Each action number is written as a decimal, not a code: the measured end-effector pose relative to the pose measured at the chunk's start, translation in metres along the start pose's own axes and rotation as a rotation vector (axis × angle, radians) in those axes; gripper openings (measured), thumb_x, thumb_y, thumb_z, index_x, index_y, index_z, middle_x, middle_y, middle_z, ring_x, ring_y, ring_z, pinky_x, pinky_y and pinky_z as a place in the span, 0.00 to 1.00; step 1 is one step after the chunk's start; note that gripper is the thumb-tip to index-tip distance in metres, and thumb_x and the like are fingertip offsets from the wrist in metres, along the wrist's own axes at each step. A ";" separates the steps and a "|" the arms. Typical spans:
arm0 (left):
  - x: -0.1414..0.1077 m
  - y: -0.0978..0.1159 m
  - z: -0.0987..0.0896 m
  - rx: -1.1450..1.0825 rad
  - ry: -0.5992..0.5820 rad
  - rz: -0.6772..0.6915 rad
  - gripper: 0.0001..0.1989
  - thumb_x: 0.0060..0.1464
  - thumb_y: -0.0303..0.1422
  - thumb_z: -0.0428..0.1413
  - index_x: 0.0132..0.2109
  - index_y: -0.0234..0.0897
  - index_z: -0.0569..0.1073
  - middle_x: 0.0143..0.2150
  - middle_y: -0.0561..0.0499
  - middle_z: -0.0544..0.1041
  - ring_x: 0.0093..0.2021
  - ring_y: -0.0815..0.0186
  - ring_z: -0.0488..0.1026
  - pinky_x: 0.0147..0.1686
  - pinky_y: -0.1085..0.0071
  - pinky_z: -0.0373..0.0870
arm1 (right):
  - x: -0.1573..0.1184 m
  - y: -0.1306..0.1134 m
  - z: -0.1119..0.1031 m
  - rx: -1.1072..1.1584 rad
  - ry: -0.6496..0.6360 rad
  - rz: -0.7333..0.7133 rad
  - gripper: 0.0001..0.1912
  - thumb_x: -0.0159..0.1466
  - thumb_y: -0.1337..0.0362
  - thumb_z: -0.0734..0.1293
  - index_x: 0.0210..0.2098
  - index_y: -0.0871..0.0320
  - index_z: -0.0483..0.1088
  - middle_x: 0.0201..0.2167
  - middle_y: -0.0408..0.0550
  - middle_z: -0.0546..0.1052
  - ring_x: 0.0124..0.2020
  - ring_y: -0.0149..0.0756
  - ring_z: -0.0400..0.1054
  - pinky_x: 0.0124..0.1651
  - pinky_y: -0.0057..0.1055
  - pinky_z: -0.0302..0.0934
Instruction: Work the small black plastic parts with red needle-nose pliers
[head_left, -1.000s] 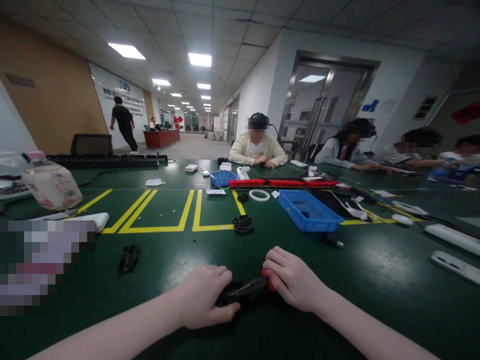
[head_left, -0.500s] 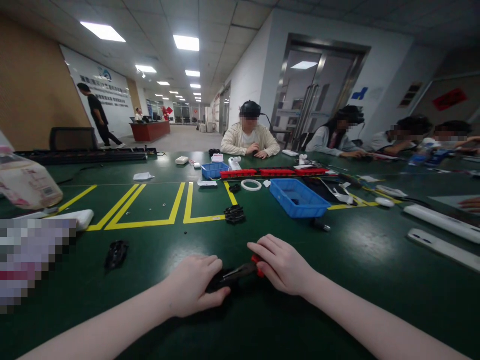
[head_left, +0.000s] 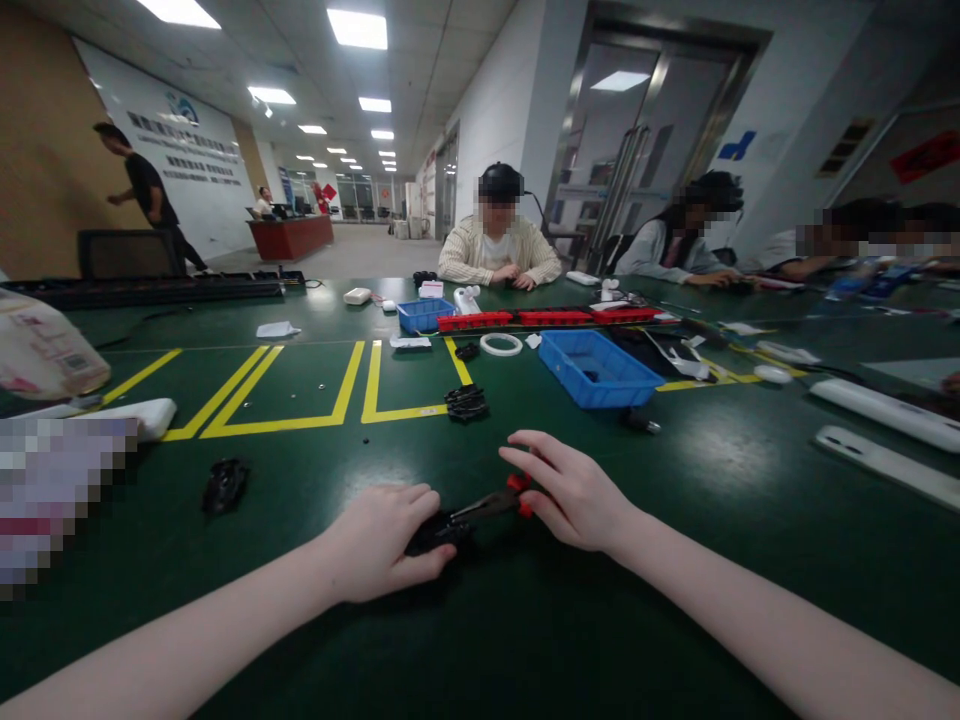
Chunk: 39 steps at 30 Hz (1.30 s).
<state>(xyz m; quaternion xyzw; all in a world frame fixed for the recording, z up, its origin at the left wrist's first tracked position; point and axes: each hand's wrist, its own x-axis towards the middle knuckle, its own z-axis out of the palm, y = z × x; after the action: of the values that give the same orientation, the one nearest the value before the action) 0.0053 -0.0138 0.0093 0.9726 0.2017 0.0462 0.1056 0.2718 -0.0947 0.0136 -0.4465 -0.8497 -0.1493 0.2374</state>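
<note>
My left hand [head_left: 386, 545] grips a black part [head_left: 439, 533] low over the green table, thumb on the near side and fingers on the far side. Red-handled pliers [head_left: 491, 505] point left, their metal jaws at the black part's right end. Around the red handles is my right hand [head_left: 574, 492], its index finger raised and the thumb below. Much of the handles is hidden by that hand. Similar black pieces lie on the table, one [head_left: 225, 486] to the left and one [head_left: 466, 402] beyond my hands.
A blue bin [head_left: 596, 370] stands beyond my right hand, a smaller blue bin [head_left: 425, 315] farther back. Red strips [head_left: 555, 319] cross the table. White bars [head_left: 892, 465] lie at right, a bottle [head_left: 49, 345] at left. A person [head_left: 499, 245] sits opposite.
The view has tilted down slightly. The fingers of my right hand have loosened and lifted on the handles. My left hand keeps hold of the black part.
</note>
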 end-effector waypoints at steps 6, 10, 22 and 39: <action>-0.002 0.000 -0.002 -0.016 -0.006 0.005 0.13 0.63 0.43 0.48 0.37 0.38 0.66 0.34 0.52 0.72 0.32 0.63 0.69 0.31 0.69 0.59 | 0.002 -0.001 0.000 0.039 0.058 -0.048 0.15 0.69 0.62 0.57 0.49 0.63 0.68 0.41 0.57 0.74 0.41 0.42 0.68 0.41 0.39 0.68; -0.002 0.002 -0.006 -0.032 -0.025 -0.009 0.14 0.62 0.44 0.49 0.36 0.38 0.66 0.34 0.52 0.73 0.31 0.64 0.69 0.30 0.69 0.58 | 0.002 -0.003 0.001 0.061 0.062 -0.058 0.12 0.69 0.62 0.58 0.43 0.61 0.70 0.35 0.54 0.75 0.38 0.41 0.66 0.39 0.39 0.66; -0.002 0.003 -0.009 -0.044 -0.038 -0.022 0.14 0.61 0.44 0.50 0.37 0.38 0.68 0.35 0.52 0.73 0.32 0.65 0.70 0.29 0.70 0.58 | 0.008 -0.009 0.004 0.026 -0.018 -0.003 0.12 0.69 0.63 0.59 0.38 0.62 0.72 0.34 0.53 0.75 0.36 0.39 0.66 0.37 0.36 0.64; -0.002 -0.001 -0.002 -0.032 -0.012 -0.006 0.13 0.61 0.44 0.51 0.38 0.38 0.67 0.34 0.52 0.73 0.32 0.64 0.69 0.29 0.69 0.57 | 0.007 -0.016 0.006 0.008 -0.070 0.040 0.15 0.71 0.66 0.55 0.34 0.62 0.71 0.31 0.52 0.74 0.34 0.37 0.65 0.35 0.34 0.61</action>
<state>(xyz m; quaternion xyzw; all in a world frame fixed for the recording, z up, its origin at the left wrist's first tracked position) 0.0029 -0.0132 0.0113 0.9705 0.2032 0.0435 0.1227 0.2536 -0.0964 0.0119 -0.4671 -0.8491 -0.1254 0.2123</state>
